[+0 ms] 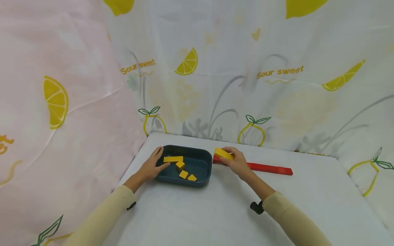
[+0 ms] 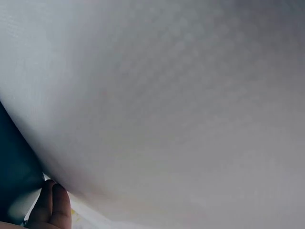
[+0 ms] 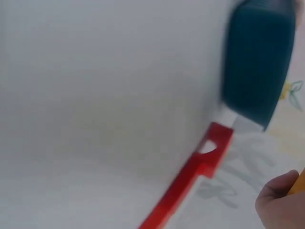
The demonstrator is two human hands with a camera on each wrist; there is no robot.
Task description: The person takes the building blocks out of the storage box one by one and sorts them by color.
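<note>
My left hand holds the left side of a dark blue rectangular dish, thumb over the rim and fingers along the outside. In the left wrist view, two fingers show beside the dish's wall. Inside the dish lie a long yellow block and several small yellow blocks. My right hand pinches a yellow rectangular block, raised just right of the dish. Only an edge of that block shows in the right wrist view, by the thumb.
A long red strip lies on the white table, right of the dish and behind my right hand. Its near end in the right wrist view has a round hole. Lemon-printed cloth hangs behind and at the left.
</note>
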